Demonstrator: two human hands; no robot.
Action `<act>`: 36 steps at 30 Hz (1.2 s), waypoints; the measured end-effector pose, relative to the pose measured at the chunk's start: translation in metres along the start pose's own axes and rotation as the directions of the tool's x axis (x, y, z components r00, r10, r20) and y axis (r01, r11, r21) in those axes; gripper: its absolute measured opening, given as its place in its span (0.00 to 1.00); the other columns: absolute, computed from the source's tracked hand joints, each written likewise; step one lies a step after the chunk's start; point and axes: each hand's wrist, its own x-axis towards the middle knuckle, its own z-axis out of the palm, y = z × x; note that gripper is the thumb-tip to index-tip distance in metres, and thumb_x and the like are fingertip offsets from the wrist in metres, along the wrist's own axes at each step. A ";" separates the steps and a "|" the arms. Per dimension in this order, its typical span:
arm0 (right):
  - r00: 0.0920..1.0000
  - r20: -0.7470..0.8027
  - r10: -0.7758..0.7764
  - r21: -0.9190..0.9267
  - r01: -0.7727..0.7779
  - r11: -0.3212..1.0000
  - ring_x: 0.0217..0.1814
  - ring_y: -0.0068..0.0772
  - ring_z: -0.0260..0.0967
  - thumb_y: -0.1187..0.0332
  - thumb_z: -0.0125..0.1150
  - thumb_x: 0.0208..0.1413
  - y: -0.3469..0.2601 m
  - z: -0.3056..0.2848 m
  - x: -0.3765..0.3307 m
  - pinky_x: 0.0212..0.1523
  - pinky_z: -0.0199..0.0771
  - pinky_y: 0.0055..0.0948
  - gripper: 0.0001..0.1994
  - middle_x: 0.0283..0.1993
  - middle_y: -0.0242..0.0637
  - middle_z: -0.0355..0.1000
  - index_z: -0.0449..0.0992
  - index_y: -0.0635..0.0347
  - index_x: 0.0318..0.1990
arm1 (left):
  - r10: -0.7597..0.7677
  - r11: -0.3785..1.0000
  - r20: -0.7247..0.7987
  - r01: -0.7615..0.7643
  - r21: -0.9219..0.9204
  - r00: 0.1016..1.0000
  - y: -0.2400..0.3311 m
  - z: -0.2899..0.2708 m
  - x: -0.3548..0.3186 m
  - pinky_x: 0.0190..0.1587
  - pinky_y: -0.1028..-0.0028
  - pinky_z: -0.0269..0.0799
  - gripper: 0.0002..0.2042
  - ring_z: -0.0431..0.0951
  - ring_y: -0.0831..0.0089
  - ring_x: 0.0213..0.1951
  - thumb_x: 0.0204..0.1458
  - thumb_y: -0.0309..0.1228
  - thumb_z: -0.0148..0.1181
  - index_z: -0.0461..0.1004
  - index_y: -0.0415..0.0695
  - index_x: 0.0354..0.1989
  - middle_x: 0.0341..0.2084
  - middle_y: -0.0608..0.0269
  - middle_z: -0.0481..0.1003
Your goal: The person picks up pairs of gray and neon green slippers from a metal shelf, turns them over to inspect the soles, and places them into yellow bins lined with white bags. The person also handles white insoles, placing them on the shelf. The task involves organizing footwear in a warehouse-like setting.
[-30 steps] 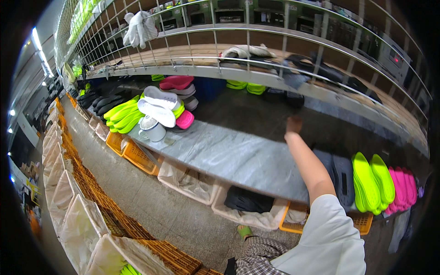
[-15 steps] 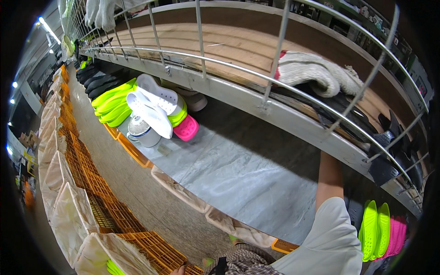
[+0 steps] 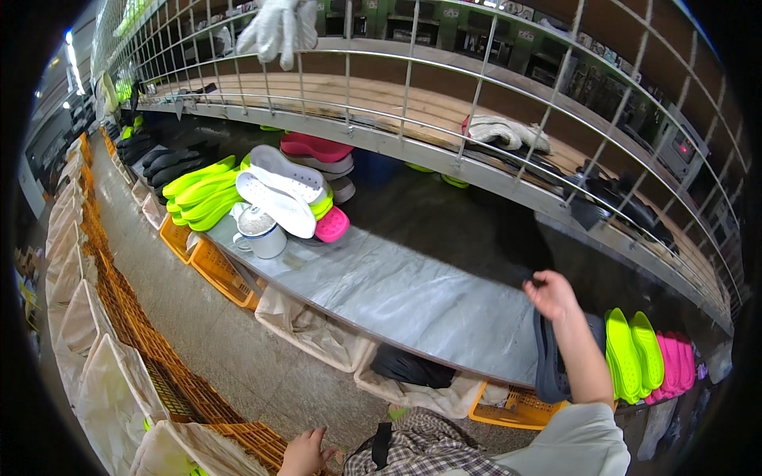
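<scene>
Grey sole (image 3: 548, 361) gripped by right hand (image 3: 550, 295), two lime soles (image 3: 633, 353) beside, left hand (image 3: 304, 452) state unclear.

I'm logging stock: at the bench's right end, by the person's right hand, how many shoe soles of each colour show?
Dark grey rubber shoe soles: 2, one partly hidden by the arm
Neon green rubber shoe soles: 2
Pink rubber shoe soles: 2
Total: 6
</scene>
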 end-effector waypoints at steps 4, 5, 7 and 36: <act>0.914 0.326 0.241 -0.188 -0.187 0.964 0.37 0.45 0.71 0.83 0.51 0.47 0.065 0.019 -0.133 0.33 0.79 0.45 0.38 0.46 0.45 0.65 0.44 0.48 0.65 | 0.227 0.908 -0.243 -0.295 -0.299 0.943 0.023 -0.036 0.016 0.57 0.62 0.62 0.33 0.61 0.52 0.59 0.47 0.41 0.62 0.57 0.41 0.60 0.58 0.45 0.59; 0.866 0.418 0.273 -0.238 -0.186 0.953 0.40 0.46 0.72 0.84 0.51 0.46 0.090 0.027 -0.159 0.33 0.79 0.46 0.42 0.50 0.47 0.65 0.39 0.45 0.67 | 0.241 0.833 -0.307 -0.358 -0.421 0.921 0.033 -0.042 0.020 0.58 0.62 0.61 0.34 0.60 0.54 0.60 0.48 0.42 0.62 0.55 0.42 0.61 0.60 0.46 0.58; 0.795 0.492 0.355 -0.448 -0.119 0.886 0.51 0.43 0.67 0.83 0.53 0.47 0.132 0.043 -0.199 0.44 0.75 0.42 0.41 0.58 0.51 0.59 0.40 0.53 0.68 | 0.192 0.421 -0.405 -0.448 -0.789 0.894 0.056 -0.051 0.028 0.59 0.61 0.59 0.33 0.57 0.58 0.63 0.53 0.41 0.57 0.50 0.42 0.63 0.62 0.50 0.54; -0.032 0.906 0.423 -0.182 0.871 0.457 0.63 0.48 0.52 0.55 0.76 0.32 0.239 0.122 -0.300 0.62 0.54 0.41 0.57 0.64 0.49 0.52 0.42 0.64 0.66 | -0.096 -0.696 -0.560 -0.458 -0.553 0.823 -0.019 -0.054 -0.014 0.54 0.49 0.64 0.25 0.65 0.66 0.56 0.54 0.49 0.50 0.65 0.46 0.55 0.54 0.65 0.67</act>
